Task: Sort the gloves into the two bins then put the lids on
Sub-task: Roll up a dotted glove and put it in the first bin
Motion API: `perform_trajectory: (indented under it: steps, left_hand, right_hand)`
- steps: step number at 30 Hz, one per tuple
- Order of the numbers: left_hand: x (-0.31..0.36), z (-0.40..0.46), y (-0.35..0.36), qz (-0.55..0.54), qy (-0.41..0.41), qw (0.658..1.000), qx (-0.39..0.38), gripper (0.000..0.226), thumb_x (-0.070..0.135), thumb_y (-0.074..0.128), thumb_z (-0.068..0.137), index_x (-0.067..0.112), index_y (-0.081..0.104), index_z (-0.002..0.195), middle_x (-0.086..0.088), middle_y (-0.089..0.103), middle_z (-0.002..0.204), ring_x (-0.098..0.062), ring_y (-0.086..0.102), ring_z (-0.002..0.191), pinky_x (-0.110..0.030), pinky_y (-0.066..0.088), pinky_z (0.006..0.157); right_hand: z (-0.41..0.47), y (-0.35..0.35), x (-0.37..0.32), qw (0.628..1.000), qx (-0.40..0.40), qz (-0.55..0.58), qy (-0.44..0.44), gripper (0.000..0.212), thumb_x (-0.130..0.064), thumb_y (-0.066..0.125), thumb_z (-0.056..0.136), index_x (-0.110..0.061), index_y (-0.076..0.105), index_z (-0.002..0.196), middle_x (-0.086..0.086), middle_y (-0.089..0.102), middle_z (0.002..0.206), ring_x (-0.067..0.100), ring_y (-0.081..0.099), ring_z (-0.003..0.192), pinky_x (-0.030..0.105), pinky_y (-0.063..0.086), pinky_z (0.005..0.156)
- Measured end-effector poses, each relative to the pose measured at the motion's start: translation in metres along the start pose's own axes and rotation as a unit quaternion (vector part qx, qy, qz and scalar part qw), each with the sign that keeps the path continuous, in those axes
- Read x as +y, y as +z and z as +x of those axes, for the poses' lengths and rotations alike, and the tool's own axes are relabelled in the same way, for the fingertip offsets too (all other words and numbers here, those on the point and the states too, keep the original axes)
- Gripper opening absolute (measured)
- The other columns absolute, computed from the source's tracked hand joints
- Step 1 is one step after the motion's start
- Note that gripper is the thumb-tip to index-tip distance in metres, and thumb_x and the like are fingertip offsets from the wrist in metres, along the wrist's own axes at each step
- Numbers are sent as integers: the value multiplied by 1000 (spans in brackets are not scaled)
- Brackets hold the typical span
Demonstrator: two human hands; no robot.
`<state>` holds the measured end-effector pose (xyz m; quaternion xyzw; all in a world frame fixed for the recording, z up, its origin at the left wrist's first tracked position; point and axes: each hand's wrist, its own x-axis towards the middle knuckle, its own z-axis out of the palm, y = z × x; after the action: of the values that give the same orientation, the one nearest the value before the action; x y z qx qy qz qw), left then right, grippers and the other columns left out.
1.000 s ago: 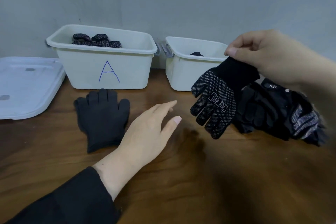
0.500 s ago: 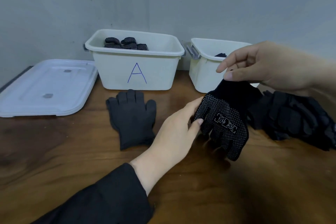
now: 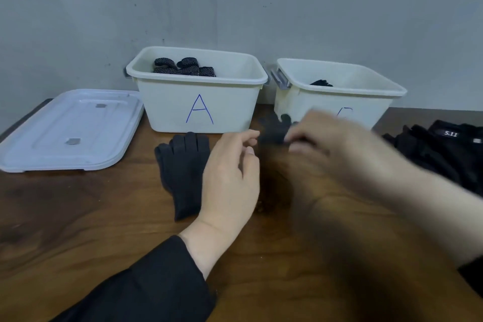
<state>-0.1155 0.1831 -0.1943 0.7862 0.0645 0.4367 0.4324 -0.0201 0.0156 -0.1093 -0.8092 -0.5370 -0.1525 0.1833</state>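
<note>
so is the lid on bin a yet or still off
Off. Bin A stands open-topped with dotted gloves showing inside, and a white lid lies flat on the table to its left.

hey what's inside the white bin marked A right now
Inside the white plastic bin marked A, a few black gloves with white grip dots are piled toward the back left. Its front wall hides the bottom, so anything lower is unseen.

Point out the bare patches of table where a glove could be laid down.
Bare wood lies in front of the lid, left of the flat glove, and along the near edge beside the sleeve. It is crowded before bin A and the right bin, where both hands work, and at the glove pile.
</note>
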Motion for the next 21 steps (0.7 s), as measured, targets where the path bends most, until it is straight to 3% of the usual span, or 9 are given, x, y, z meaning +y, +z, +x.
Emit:
perform_trajectory:
  steps: [3,4,7,9,13,17,19,21]
  left_hand:
    - [-7,6,-14,26,-14,999,15,23,15,49,97,22,62,114,17,60,99,-1,57,98,-9,42,84]
    - [-9,8,-20,39,-22,999,11,21,16,49,98,23,62,113,19,59,98,1,56,97,-7,40,82]
    - [-16,13,-40,92,-35,995,-8,15,23,51,98,28,61,108,25,57,95,3,55,94,-7,40,78]
    - [-23,15,-53,148,-30,988,-31,9,29,53,97,27,61,95,20,57,86,-2,55,84,-17,42,70]
    - [-35,19,-79,242,-17,960,-136,24,40,57,93,28,57,73,10,48,71,-6,48,69,-28,38,61]
    - [-39,20,-96,280,-27,895,-347,22,58,64,83,36,61,79,14,57,86,-1,52,85,-25,46,75]
    - [-41,20,-98,281,-38,872,-399,24,60,68,80,38,63,88,17,57,93,1,51,92,-24,45,82]
    - [-42,21,-98,268,-40,871,-410,20,56,71,81,39,64,90,18,56,96,0,50,94,-24,43,86]
  right_hand:
    - [-43,45,-14,983,-181,26,26,44,-59,51,95,-35,56,132,-20,49,119,-2,50,109,19,42,97]
    - [-54,55,-17,979,-194,40,41,50,-64,45,94,-39,52,137,-26,45,124,-5,47,116,13,37,100]
    - [-70,65,-24,985,-103,98,97,43,-59,43,97,-39,56,133,-32,45,129,-11,43,125,4,30,103]
    - [-67,70,-20,984,-52,112,129,35,-52,47,98,-36,62,126,-30,51,124,-9,47,123,5,33,101]
    - [-64,81,-13,980,-69,136,130,24,-45,51,99,-36,71,108,-28,57,108,-2,53,114,14,41,96]
    - [-63,84,-22,981,-74,135,119,27,-46,49,99,-37,73,106,-28,56,105,-1,53,109,13,40,95]
    - [-63,85,-26,981,-71,135,117,30,-49,47,98,-37,73,106,-28,56,105,-1,53,109,12,39,95]
    - [-63,84,-25,979,-73,143,125,26,-47,48,99,-38,73,104,-28,57,105,-1,54,110,11,37,98]
